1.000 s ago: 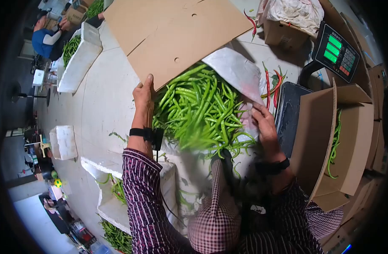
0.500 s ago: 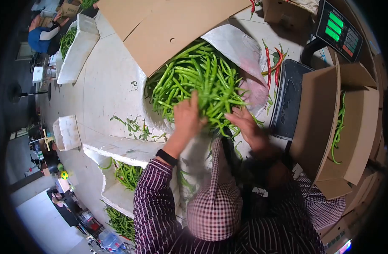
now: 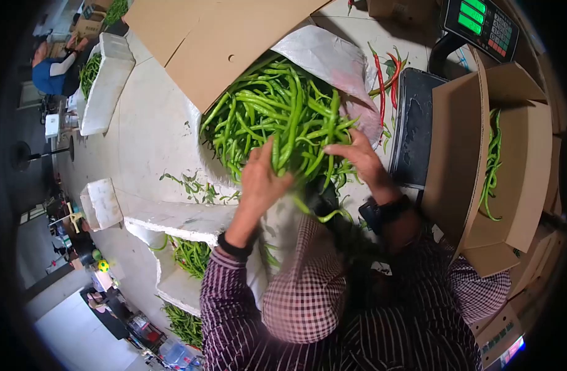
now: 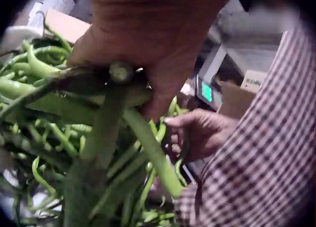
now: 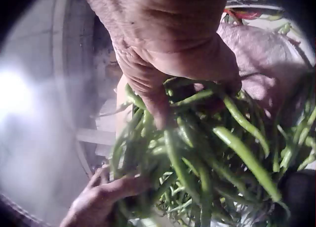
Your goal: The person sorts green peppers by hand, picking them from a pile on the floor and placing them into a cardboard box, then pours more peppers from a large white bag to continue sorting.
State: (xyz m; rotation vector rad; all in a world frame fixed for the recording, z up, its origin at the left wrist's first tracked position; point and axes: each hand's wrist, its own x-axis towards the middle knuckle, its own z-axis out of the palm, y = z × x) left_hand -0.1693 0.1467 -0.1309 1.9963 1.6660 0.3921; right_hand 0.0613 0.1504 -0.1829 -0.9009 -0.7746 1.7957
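Note:
A large heap of long green chili peppers (image 3: pixel 252 111) spills from a white sack (image 3: pixel 324 52) in the head view. At the heap's near edge my left hand (image 3: pixel 262 182) holds several peppers, its fingers curled round them; the left wrist view shows pepper stems close under that hand (image 4: pixel 143 34). Across from it, my right hand (image 3: pixel 364 159) grips the other side of the bunch, thumb toward the left hand. Green peppers (image 5: pixel 247 155) hang out below the right hand (image 5: pixel 173 44) in the right wrist view. Its fingertips are partly hidden among them.
A cardboard sheet (image 3: pixel 203 43) covers the heap's far side. Red chilies (image 3: pixel 380 83) lie beside a scale platform (image 3: pixel 413 123) with a lit display (image 3: pixel 472 18). An open carton (image 3: pixel 456 142) stands at right, a white foam box (image 3: pixel 172 219) at left. Another person (image 3: pixel 51 71) is at far left.
The left hand has gone from the cardboard's edge down to the peppers. The right hand has left the sack's edge for the peppers, and both now lift a bunch at the near side.

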